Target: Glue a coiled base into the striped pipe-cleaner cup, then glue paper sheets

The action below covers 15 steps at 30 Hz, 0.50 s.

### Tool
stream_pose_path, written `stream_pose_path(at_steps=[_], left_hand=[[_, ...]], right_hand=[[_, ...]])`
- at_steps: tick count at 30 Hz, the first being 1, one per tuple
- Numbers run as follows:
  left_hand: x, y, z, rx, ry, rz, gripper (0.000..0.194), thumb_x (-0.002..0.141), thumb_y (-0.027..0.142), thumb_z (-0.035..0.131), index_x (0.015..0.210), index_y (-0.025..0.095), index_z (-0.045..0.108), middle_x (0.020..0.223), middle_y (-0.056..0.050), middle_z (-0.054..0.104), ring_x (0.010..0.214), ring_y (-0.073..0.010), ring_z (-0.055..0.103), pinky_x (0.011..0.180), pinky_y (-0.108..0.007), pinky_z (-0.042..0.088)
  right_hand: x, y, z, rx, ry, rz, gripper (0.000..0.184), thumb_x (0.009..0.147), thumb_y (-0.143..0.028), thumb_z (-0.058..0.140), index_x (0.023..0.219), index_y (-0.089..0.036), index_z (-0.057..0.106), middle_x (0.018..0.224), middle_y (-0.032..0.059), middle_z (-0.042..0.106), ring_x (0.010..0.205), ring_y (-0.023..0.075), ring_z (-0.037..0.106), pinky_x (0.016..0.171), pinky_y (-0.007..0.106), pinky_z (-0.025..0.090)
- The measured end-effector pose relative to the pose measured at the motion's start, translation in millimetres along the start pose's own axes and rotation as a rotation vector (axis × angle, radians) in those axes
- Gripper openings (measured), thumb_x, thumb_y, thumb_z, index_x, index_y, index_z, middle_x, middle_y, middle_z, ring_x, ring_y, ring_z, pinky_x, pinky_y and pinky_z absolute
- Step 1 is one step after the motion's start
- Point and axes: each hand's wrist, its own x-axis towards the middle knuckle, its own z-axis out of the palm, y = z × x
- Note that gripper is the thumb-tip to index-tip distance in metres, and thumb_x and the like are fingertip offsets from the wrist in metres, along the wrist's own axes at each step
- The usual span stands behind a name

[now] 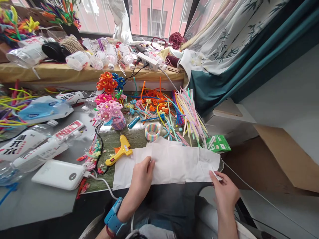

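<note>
White tissue sheets [171, 162] lie spread along the near edge of the table, creased and overlapping. My left hand [142, 176], with a blue watch [115, 215] on its wrist, rests over their left part, fingers curled and thumb pressed against them on the tissue. At the right end, my right hand [225, 187] pinches the near corner of the tissue between thumb and fingers. Just left of the sheets lies a yellow glue gun [121, 152]. Behind them stands a pastel striped ring [152, 132] wound from pipe cleaners.
Pipe-cleaner flowers [109, 109] stand behind the glue gun. A bundle of pastel pipe cleaners [190, 114] lies at the back right, by a green packet [218, 143]. A white power bank [58, 174] with a cable and plastic bottles [42, 151] occupy the left. A cardboard box [286, 156] is at right.
</note>
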Motion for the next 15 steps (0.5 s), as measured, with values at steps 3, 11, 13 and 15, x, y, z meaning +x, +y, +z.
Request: stream_pose_path(at_steps=[3, 11, 13, 15], left_hand=[[-3.2, -2.3, -3.6, 0.007, 0.036, 0.001, 0.025, 0.089, 0.035, 0.043, 0.068, 0.023, 0.046, 0.056, 0.003, 0.051, 0.052, -0.0137, 0.044, 0.055, -0.026, 0.030], [1.9, -2.8, -4.9, 0.124, 0.020, 0.014, 0.032, 0.090, 0.040, 0.046, 0.066, 0.022, 0.054, 0.058, 0.000, 0.059, 0.054, -0.0152, 0.051, 0.056, -0.027, 0.032], [3.8, -0.3, -2.3, 0.149, -0.003, 0.027, 0.032, 0.092, 0.037, 0.043, 0.067, 0.021, 0.056, 0.056, 0.000, 0.058, 0.052, -0.0151, 0.051, 0.056, -0.027, 0.031], [5.3, 1.7, 0.5, 0.160, -0.013, 0.034, 0.033, 0.092, 0.033, 0.042, 0.066, 0.021, 0.057, 0.055, 0.000, 0.058, 0.051, -0.0150, 0.051, 0.055, -0.027, 0.030]], right_hand=[[-0.8, -12.7, -3.0, 0.116, 0.069, -0.034, 0.047, 0.064, -0.057, 0.080, 0.082, -0.016, 0.069, 0.066, 0.0031, 0.068, 0.060, 0.0199, 0.060, 0.060, 0.031, 0.048], [8.7, -64.7, -7.4, 0.466, 0.258, -0.086, 0.045, 0.055, -0.047, 0.090, 0.079, -0.018, 0.064, 0.077, 0.0032, 0.067, 0.069, 0.0182, 0.060, 0.067, 0.034, 0.051], [13.7, -71.4, -8.4, 0.473, 0.298, -0.120, 0.044, 0.056, -0.046, 0.090, 0.079, -0.019, 0.065, 0.077, 0.0042, 0.066, 0.069, 0.0197, 0.060, 0.070, 0.037, 0.052], [17.4, -73.5, -8.2, 0.467, 0.318, -0.142, 0.042, 0.057, -0.045, 0.090, 0.080, -0.019, 0.066, 0.077, 0.0047, 0.066, 0.068, 0.0205, 0.060, 0.070, 0.039, 0.052]])
